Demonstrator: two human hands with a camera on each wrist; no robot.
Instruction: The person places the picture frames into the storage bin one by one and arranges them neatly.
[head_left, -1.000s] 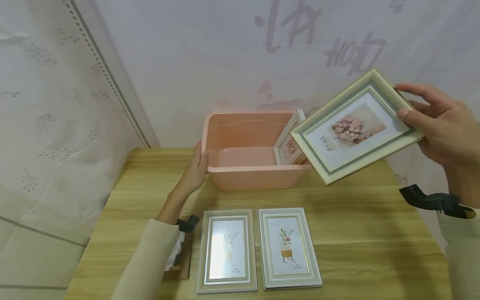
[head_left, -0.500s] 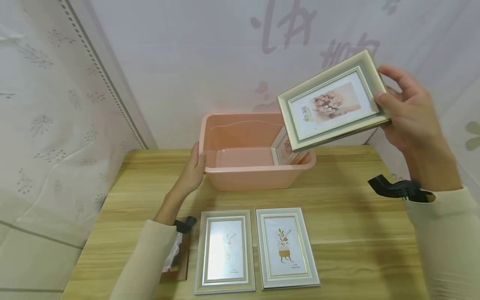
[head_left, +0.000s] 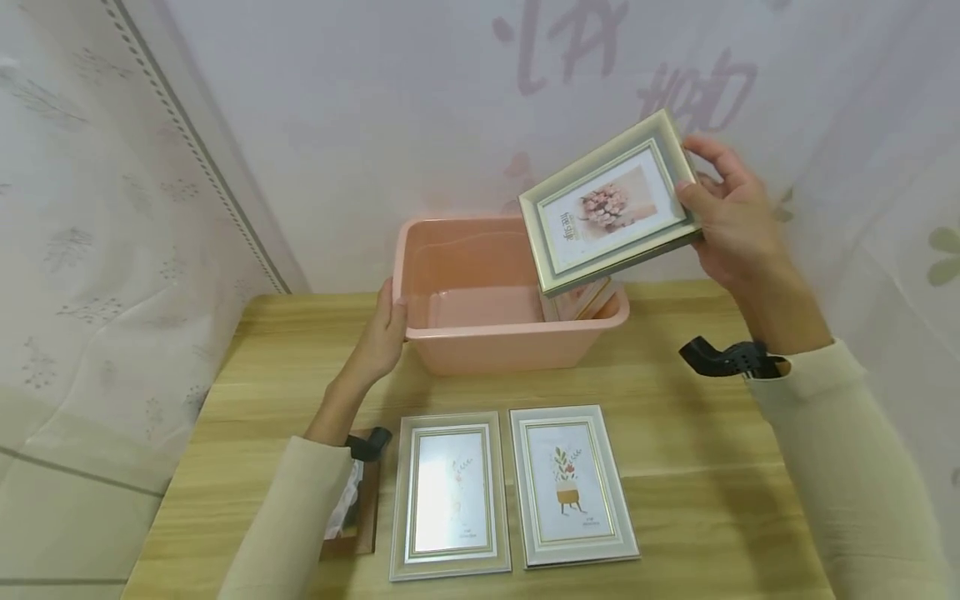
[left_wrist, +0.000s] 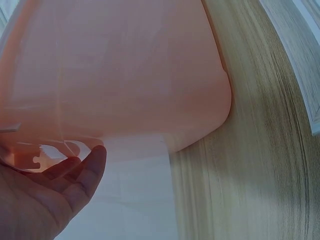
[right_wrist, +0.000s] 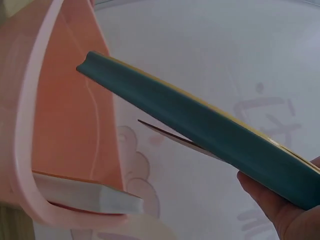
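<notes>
My right hand (head_left: pixel 735 212) pinches the right end of a cream picture frame (head_left: pixel 611 204) with a pink flower print. The frame is tilted and hangs above the right part of a pink plastic basin (head_left: pixel 502 346). In the right wrist view the frame (right_wrist: pixel 190 120) is seen edge-on, its stand sticking out from the back. My left hand (head_left: pixel 380 337) grips the basin's left rim; in the left wrist view its fingers (left_wrist: pixel 90 175) curl at the handle opening. Another picture frame (head_left: pixel 555 307) leans inside the basin's right end, partly hidden by the held one.
Two picture frames with plant prints, a left one (head_left: pixel 401 500) and a right one (head_left: pixel 573 483), lie flat on the wooden table (head_left: pixel 690 467). A brown frame (head_left: pixel 367 508) lies partly under my left forearm. A printed cloth (head_left: pixel 337 100) hangs behind the table.
My right hand has carried the cream picture frame leftward, from the basin's right side to above its right end. My left hand stays on the basin's rim.
</notes>
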